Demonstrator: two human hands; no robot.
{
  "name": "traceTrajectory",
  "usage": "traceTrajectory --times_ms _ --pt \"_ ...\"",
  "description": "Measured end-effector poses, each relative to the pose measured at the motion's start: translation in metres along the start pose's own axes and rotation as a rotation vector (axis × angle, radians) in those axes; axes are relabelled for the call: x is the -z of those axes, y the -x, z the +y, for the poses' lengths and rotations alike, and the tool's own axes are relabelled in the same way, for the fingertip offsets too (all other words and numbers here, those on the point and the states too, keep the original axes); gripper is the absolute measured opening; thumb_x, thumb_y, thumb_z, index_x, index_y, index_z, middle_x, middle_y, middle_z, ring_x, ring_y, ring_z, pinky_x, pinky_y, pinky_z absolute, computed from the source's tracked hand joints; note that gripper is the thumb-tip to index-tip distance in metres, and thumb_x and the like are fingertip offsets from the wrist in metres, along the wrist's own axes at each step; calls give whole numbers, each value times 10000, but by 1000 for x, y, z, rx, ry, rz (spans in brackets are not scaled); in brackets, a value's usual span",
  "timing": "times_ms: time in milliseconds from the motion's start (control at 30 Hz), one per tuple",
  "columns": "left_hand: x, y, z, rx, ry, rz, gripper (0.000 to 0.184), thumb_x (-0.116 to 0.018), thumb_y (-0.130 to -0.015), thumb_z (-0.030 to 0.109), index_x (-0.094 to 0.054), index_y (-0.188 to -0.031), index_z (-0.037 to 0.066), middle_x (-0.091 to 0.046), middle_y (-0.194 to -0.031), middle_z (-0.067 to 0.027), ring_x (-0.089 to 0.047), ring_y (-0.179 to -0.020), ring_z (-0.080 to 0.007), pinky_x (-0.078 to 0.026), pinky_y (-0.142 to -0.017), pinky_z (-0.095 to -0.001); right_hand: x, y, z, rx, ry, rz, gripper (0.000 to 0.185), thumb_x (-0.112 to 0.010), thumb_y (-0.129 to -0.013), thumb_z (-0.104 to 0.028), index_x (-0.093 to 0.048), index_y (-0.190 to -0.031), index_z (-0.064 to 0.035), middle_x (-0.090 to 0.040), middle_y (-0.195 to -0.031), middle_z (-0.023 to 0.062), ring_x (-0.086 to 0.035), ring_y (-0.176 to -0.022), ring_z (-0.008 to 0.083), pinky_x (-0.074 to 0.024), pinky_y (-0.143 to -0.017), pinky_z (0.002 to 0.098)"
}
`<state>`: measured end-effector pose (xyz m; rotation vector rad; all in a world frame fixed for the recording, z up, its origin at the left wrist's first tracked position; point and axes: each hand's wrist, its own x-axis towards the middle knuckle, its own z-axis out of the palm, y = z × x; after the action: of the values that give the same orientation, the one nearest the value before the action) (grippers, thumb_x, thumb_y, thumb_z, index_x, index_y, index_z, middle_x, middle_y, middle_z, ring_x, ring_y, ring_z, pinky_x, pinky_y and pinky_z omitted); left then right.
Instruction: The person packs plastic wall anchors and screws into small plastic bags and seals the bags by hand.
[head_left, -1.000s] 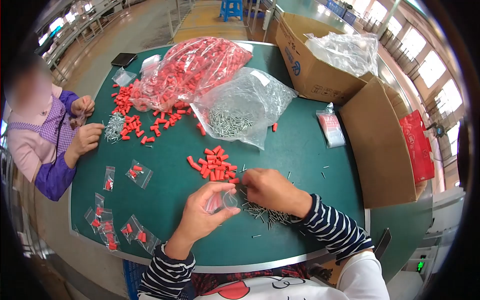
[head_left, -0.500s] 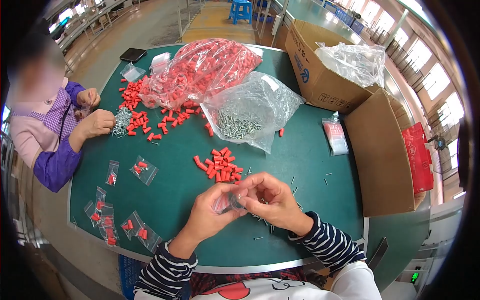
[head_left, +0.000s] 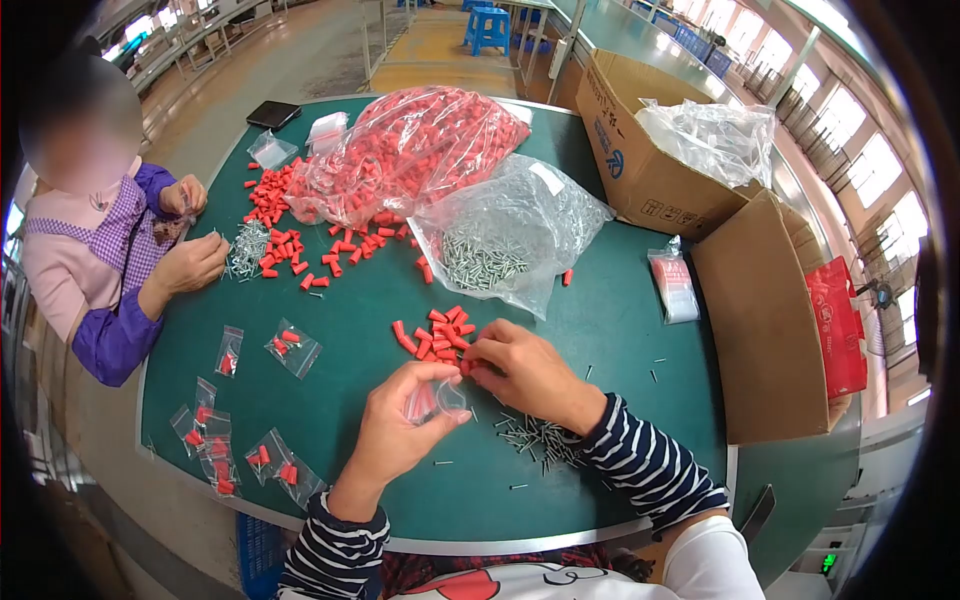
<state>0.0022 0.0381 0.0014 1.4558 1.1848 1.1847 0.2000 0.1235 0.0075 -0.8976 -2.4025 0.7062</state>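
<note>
My left hand (head_left: 400,415) grips a small clear zip bag (head_left: 437,401), its mouth held apart. Just right of it, my right hand (head_left: 515,370) reaches to the edge of a small pile of red caps (head_left: 434,336), its fingertips pinched at a cap; what they hold is partly hidden. Loose screws (head_left: 543,440) lie in a heap below my right wrist. Farther back are a large bag of red caps (head_left: 410,140) and a clear bag of screws (head_left: 485,255). Filled small bags (head_left: 293,348) lie at the left.
A co-worker (head_left: 110,250) sits at the left, hands near scattered caps and screws (head_left: 247,250). Cardboard boxes (head_left: 750,320) stand along the right side. A packet of small bags (head_left: 673,287) lies beside them. A black phone (head_left: 273,114) is at the back left.
My right hand went from the screws to the bag's mouth, then away to the red cap pile. My left hand has kept hold of the bag. The view has shifted slightly.
</note>
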Motion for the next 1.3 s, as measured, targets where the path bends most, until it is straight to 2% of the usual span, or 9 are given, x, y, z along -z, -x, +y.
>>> traceTrajectory --times_ms 300,400,500,600,700,900,1067,1200,1300 --pt "0 -1 0 14 -1 27 478 -811 -752 -42 -612 -1184 6 -652 -1080 -50 -565 -900 -72 -488 -800 -228 -5 3 -8 -49 255 -110 288 -661 -801 -62 -636 -1085 -28 -595 -1007 171 -652 -828 377 -544 -719 455" --pt "-1 -1 -1 14 0 16 487 -820 -747 -30 -610 -1185 7 -653 -1092 -51 -560 -892 -65 -486 -799 -229 2 7 -8 1 177 -28 258 -679 -797 -39 -643 -1052 -22 -593 -978 155 -663 -788 333 -553 -682 409" --pt "-3 0 1 30 -19 -3 485 -823 -748 -20 -609 -1183 8 -650 -1084 -47 -559 -891 -64 -487 -806 -235 19 6 -18 -25 -185 65 196 -687 -804 -5 -630 -992 -9 -591 -911 121 -648 -739 236 -539 -656 347" --pt "-6 -1 5 32 -32 7 446 -822 -730 28 -636 -1135 20 -688 -1059 -94 -665 -977 -186 -521 -854 -321 33 9 -43 -130 -475 91 157 -707 -831 -14 -633 -970 -13 -596 -879 77 -619 -709 144 -516 -626 283" --pt "-10 -1 3 72 53 -18 440 -822 -734 32 -636 -1132 16 -688 -1058 -89 -662 -964 -176 -520 -852 -323 33 13 -49 -76 -540 23 172 -713 -835 6 -657 -994 -30 -641 -993 55 -613 -738 87 -497 -599 227" --pt "-11 2 -8 48 46 -95 471 -798 -781 -24 -584 -1201 -19 -620 -1103 -50 -580 -1016 -107 -502 -882 -287 43 14 -60 -39 -587 -51 210 -660 -898 4 -648 -1107 -6 -642 -972 65 -639 -792 107 -516 -667 248" --pt "-13 3 -5 77 142 -69 480 -818 -742 32 -614 -1177 16 -683 -1073 -87 -656 -993 -174 -517 -887 -327 48 20 -52 -272 -953 -11 199 -557 -964 35 -625 -1151 24 -642 -1005 46 -648 -896 121 -543 -731 257" --pt "-12 2 0 62 85 -125 508 -756 -769 -110 -562 -1232 -29 -606 -1121 -79 -584 -1045 -129 -511 -905 -300 39 21 -48 -169 -808 74 187 -613 -928 25 -646 -1111 6 -646 -948 49 -644 -867 124 -530 -707 258" --pt "-15 3 -7 77 183 -45 482 -832 -733 41 -618 -1164 17 -681 -1070 -91 -657 -995 -181 -517 -879 -324 39 21 -43 -34 -525 81 172 -665 -883 9 -676 -1052 -19 -646 -936 62 -645 -826 162 -523 -690 286"
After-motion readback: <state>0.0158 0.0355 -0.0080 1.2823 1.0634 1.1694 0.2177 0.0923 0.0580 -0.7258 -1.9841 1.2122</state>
